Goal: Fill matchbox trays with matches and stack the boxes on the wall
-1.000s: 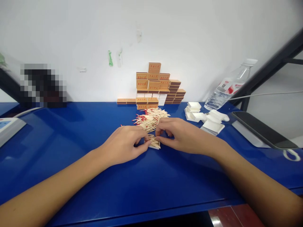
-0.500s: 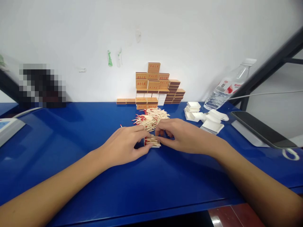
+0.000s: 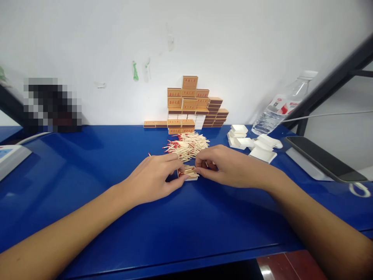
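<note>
A small white matchbox tray (image 3: 192, 179) filled with matches (image 3: 190, 172) lies on the blue table, the red heads mostly to the left. My left hand (image 3: 159, 175) grips the tray's left end between thumb and fingers. At its right end, my right hand (image 3: 223, 166) is closed in a pinch, thumb against the curled fingers, by the match ends; whether a match is between them I cannot make out. Just behind both hands spreads a loose heap of matches (image 3: 189, 147), partly covered by the fingers.
Stacked orange matchboxes (image 3: 189, 103) stand against the wall behind the heap. Empty white trays (image 3: 264, 155) lie piled to the right, before a tilted water bottle (image 3: 279, 105). A phone (image 3: 323, 157) rests far right. A white device (image 3: 13, 157) sits at the left edge.
My right hand has shifted slightly right, off the top of the tray, so more of the matches shows. The left hand keeps its place on the tray.
</note>
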The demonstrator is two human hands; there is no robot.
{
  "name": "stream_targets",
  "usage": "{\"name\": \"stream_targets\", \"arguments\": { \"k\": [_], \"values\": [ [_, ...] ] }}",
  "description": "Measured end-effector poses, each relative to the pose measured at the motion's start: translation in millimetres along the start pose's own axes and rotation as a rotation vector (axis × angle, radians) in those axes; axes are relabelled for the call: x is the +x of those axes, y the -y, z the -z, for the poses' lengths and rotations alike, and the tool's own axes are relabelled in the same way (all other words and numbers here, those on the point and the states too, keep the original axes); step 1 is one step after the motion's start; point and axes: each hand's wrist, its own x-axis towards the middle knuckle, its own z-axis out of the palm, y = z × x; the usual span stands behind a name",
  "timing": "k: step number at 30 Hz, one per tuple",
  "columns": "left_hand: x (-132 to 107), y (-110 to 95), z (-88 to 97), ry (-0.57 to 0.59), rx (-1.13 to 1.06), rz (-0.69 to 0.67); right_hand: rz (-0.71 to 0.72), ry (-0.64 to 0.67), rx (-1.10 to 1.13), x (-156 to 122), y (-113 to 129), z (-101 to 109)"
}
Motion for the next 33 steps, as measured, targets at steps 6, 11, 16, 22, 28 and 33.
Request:
{"name": "stream_targets", "arguments": {
  "k": [6, 11, 16, 22, 28, 33],
  "values": [
    [1, -1, 0.4, 0.006, 0.006, 0.006, 0.004, -0.067, 0.024, 0, -3, 4],
    [1, -2, 1.1, -0.004, 0.001, -0.012, -0.011, -0.076, 0.007, -2, -6, 11],
    [0, -1, -0.3, -0.019, 0.023, 0.008, -0.016, -0.114, 0.028, -2, -10, 15],
    [1, -1, -0.2, -0.087, 0.036, -0.006, 0.027, -0.080, 0.078, -1, -6, 12],
    [2, -1, 2.3, -0.218, 0.067, 0.090, 0.109, -0.080, 0.074, 1, -3, 5],
    [4, 2, -1.6, -0.195, 0.082, 0.104, 0.117, -0.097, 0.073, 4, 0, -4]
  ]
}}
